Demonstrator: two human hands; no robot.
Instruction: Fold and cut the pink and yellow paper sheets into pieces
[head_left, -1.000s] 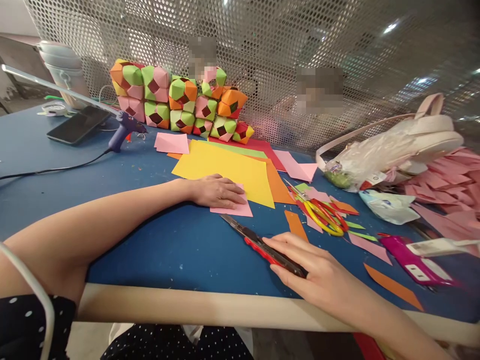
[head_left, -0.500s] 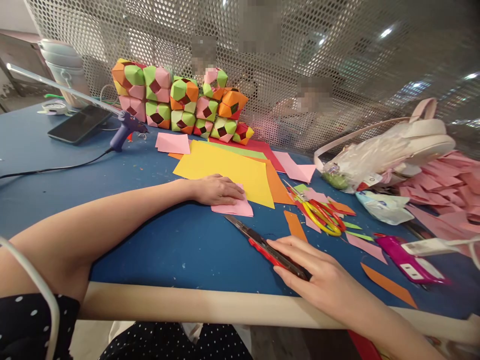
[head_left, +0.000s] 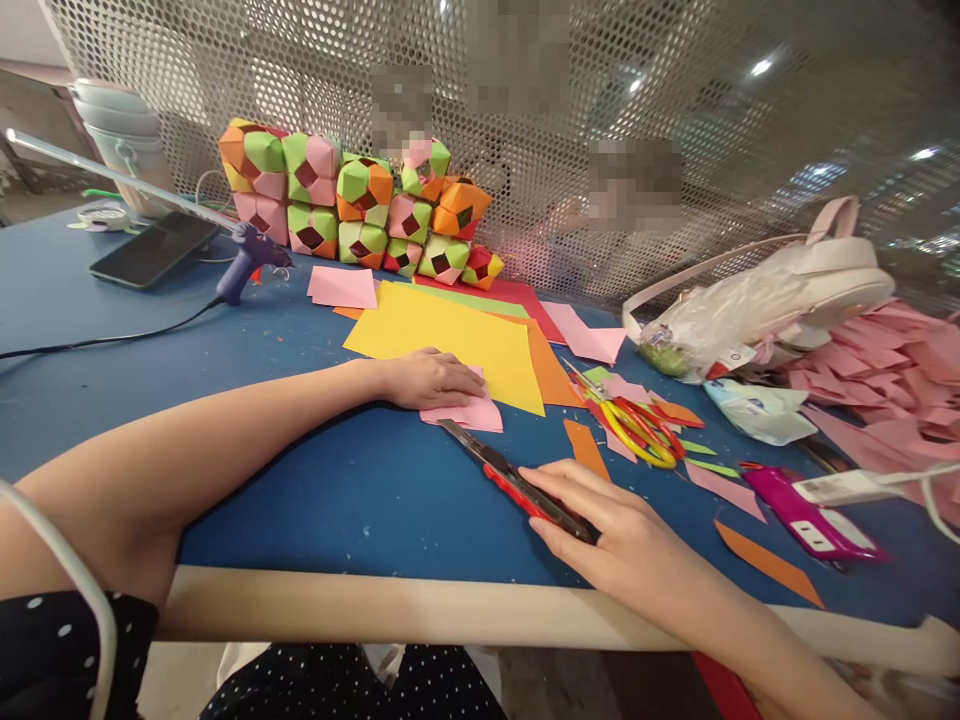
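While the left hand (head_left: 435, 382) lies flat on pink paper (head_left: 474, 414), right hand (head_left: 585, 508) grips cutter (head_left: 516, 488), blade at paper's near edge; folded blocks (head_left: 379, 185) stacked, cut seemingly unfinished.

The work surface is a blue tabletop (head_left: 315, 520) with a rounded cream edge strip (head_left: 375, 605) along the near side. A grey perforated panel (head_left: 315, 70) with round holes stands along the far side. Bright light spots (head_left: 761, 67) appear at the panel's upper right; whether transmitted or reflected cannot be determined. A pale wall (head_left: 26, 30) occupies the upper left corner. Grey floor (head_left: 174, 680) is visible below the edge strip.
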